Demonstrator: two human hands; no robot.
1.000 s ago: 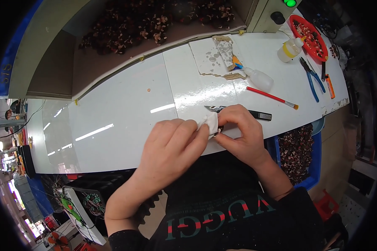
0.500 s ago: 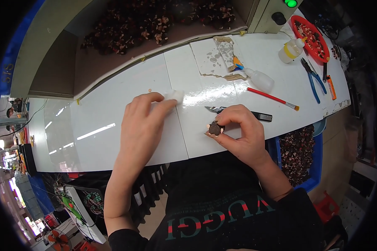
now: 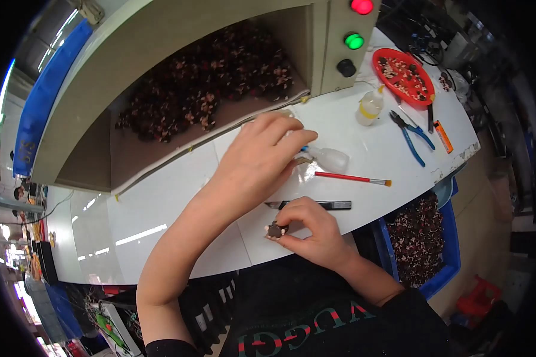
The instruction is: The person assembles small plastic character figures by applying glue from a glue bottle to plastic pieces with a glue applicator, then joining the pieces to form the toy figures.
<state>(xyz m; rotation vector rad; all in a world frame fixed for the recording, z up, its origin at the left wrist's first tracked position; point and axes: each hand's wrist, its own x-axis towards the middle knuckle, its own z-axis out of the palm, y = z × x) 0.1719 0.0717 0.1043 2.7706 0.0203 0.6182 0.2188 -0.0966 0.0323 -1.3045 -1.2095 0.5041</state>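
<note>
My right hand pinches a small dark brown figure with pale pink bits between thumb and fingertips, just above the table's near edge. Beyond it lies a craft knife with a black handle, partly covered by those fingers. My left hand is stretched forward over the table, fingers apart and slightly bent. Its fingertips are beside a clear squeeze bottle with a blue tip, lying on its side. A red-handled paintbrush rests nearer to me. The left hand hides most of the card patch at the back.
Behind the table a beige booth holds a heap of dark and pink pieces. At right are a yellow-banded bottle, blue pliers, an orange lighter-like object and a red tray. A blue bin of pieces stands below.
My left hand has left the white tissue and moved forward and right, towards the squeeze bottle. The right hand still holds the figure. The view has shifted, showing more of the booth.
</note>
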